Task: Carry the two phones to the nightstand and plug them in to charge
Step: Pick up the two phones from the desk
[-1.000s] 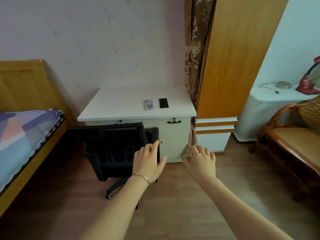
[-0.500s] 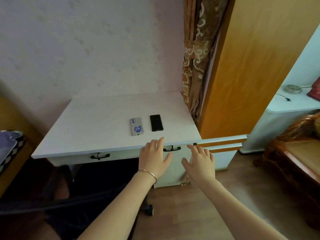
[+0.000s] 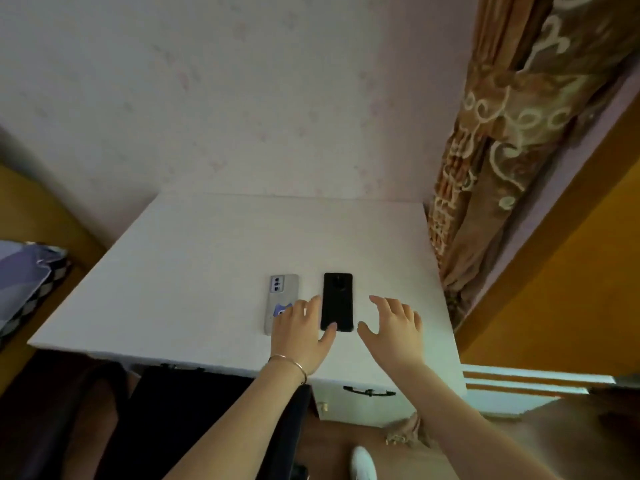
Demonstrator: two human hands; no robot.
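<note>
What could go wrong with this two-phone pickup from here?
1. The grey phone and black phone lie flat and close together on the white desk; the left hand spreads over both, so it could nudge one while gripping the other.
2. Both lie near the desk's front edge; a fumbled grip might slide one off.
3. The right hand hangs open to the right of the black phone, so it may miss it.

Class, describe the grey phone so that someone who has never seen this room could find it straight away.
Start at the white desk against the wall. Two phones lie side by side near its front edge. The grey phone is the left one, lighter than the black phone, with a blue sticker.
</note>
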